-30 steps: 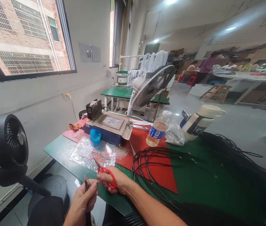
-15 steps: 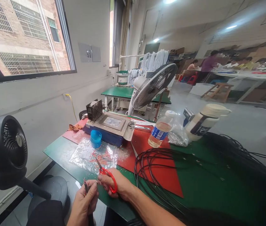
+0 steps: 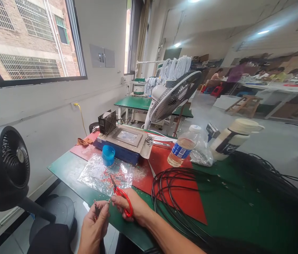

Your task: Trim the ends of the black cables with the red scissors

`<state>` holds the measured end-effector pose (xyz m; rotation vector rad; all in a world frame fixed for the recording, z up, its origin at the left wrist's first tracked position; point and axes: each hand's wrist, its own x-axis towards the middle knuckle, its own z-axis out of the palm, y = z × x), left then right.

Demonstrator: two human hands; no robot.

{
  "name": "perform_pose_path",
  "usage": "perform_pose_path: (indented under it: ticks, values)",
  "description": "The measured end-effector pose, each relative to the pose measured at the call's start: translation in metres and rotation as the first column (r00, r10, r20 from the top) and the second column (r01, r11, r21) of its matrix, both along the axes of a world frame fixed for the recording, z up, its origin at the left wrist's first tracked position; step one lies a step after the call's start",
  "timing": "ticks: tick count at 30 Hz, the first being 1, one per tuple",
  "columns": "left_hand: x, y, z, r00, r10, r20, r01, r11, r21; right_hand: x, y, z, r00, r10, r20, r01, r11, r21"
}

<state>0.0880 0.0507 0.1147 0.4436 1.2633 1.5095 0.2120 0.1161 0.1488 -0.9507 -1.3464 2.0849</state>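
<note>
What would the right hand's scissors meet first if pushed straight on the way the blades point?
Probably the clear plastic bag of red bits: the scissors in the right hand point toward it. The blue cup lies beyond; depth is unclear.

On the green surface [image 3: 230, 211] a red mat [image 3: 180, 197] carries a flat blue-based machine [image 3: 127, 137] with a small black cooling fan [image 3: 107, 122] at its back corner and a blue cup [image 3: 108, 155] just in front. A water bottle [image 3: 182, 151] and a white jug [image 3: 230, 141] lie tilted further right. A black desk fan [image 3: 5, 165] stands at far left, and a white pedestal fan [image 3: 174, 97] stands behind the surface.
</note>
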Motion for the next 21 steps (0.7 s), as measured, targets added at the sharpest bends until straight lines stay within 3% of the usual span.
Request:
perform_pose_path:
  ticks: [5,14,21]
  values:
    - [0.0,-0.001,0.0,0.998,-0.052,0.033,0.052,0.999,-0.005,-0.001,-0.001,-0.001,1.0,0.025,0.001,-0.025,1.0,0.012]
    - [-0.006,-0.002,-0.007,0.96,-0.256,0.113,0.261,0.965,-0.027,-0.001,0.0,-0.006,0.999,0.051,-0.009,-0.051,0.999,-0.018]
    - [-0.005,-0.004,-0.01,0.955,-0.278,0.101,0.278,0.96,0.01,-0.001,-0.001,-0.003,0.999,0.054,0.008,-0.054,0.998,-0.04]
